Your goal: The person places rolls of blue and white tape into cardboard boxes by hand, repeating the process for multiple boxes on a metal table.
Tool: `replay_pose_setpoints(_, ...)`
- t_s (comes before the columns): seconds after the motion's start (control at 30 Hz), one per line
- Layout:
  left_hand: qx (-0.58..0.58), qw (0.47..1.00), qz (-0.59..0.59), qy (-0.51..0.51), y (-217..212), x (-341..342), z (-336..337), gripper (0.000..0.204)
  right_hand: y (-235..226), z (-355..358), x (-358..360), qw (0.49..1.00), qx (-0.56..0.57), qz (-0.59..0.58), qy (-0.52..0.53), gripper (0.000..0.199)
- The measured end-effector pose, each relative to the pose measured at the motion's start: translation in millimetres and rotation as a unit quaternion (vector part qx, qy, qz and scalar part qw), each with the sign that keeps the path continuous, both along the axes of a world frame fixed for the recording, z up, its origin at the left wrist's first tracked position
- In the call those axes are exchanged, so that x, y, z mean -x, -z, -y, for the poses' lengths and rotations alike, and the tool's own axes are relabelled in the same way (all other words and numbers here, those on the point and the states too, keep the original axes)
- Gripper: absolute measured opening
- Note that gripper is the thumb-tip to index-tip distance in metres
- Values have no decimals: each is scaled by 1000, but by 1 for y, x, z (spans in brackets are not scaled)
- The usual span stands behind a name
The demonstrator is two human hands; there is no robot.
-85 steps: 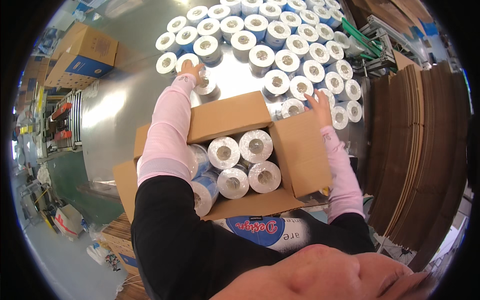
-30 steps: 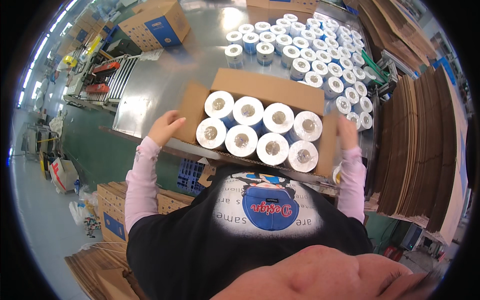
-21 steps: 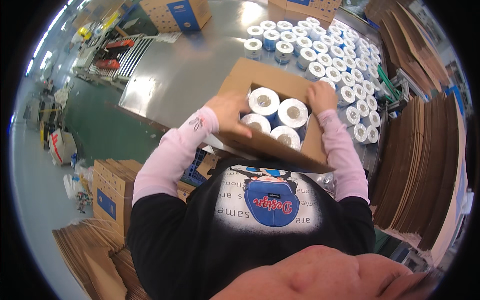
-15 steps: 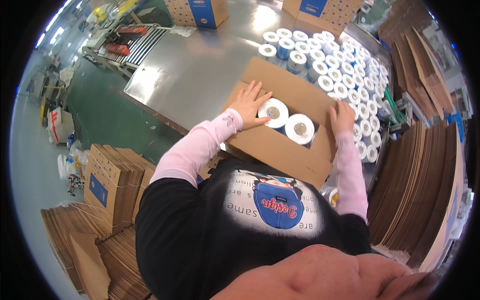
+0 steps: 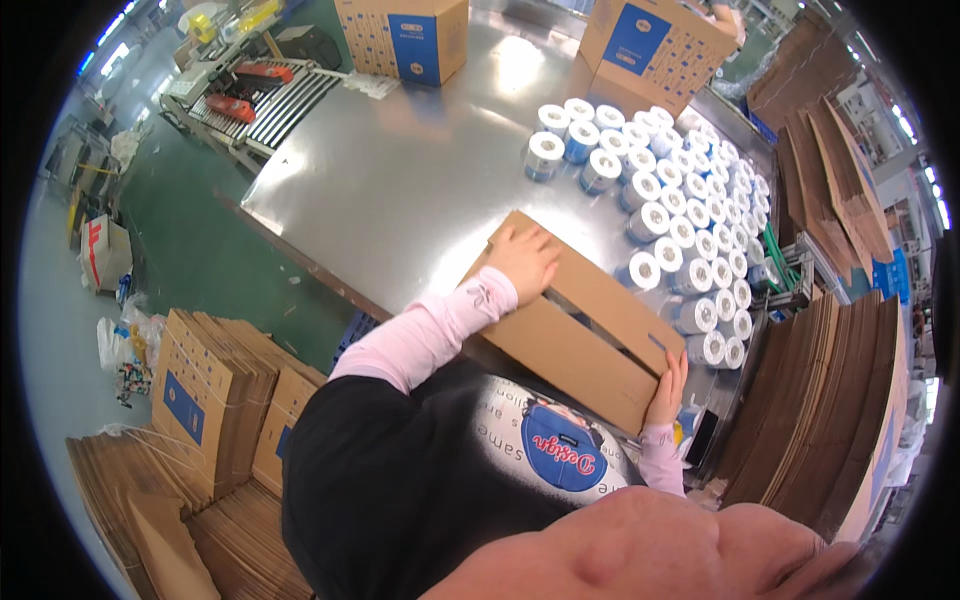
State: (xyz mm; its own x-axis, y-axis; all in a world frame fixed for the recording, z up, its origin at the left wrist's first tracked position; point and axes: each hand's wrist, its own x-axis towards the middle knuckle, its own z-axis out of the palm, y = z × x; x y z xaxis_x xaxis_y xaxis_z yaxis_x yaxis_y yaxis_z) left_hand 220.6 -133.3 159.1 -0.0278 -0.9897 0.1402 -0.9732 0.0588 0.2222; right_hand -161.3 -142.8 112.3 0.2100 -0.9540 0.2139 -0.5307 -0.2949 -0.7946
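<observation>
A brown cardboard box (image 5: pixel 585 345) lies at the near edge of the metal table, close against my body. Its long flaps are folded inward over the top, with a narrow dark slit between them, and its contents are hidden. My left hand (image 5: pixel 525 265) presses on top of the box's left end, fingers a little bent and slightly apart. Along the right end, my right hand (image 5: pixel 668 390) rests with its fingers stretched out against the cardboard. Many white rolls with blue-wrapped sides (image 5: pixel 650 220) stand upright just beyond and right of the box.
Two printed cartons (image 5: pixel 440 45) (image 5: pixel 650 50) stand at the metal table's (image 5: pixel 370 180) far side. Flat cardboard stacks lie right (image 5: pixel 800 390) and lower left (image 5: pixel 215 400). A roller conveyor (image 5: pixel 285 105) adjoins the far left. A dark phone-like object (image 5: pixel 703 436) is near my right wrist.
The box's long flaps have been folded down, covering the two white rolls that showed inside. Box and hands now appear lower in view, and my right hand has moved to the box's near right corner.
</observation>
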Motion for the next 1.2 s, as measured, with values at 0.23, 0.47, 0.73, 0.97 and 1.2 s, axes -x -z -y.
replay_pose_setpoints(0.23, 29, 951, -100, 292, 23, 66, -76, 73, 8, -21, -129, 933, -169, 319, 10, 55)
replay_pose_setpoints(0.47, 61, 992, 4, 108, 23, -81, -52, 71, -40, -3, -274, 769, -416, 452, -176, 60)
replay_pose_setpoints(0.73, 156, 877, 20, -454, 9, -284, 57, 65, -18, -50, -306, 865, -289, 46, -408, 39)
replay_pose_setpoints(0.97, -442, 896, 14, 40, 169, -72, 34, 42, 15, -35, -248, 880, -323, 88, -338, 31)
replay_pose_setpoints(1.2, -537, 794, -194, 207, 271, -41, -82, 57, -10, 19, -125, 980, -141, -56, -130, 26)
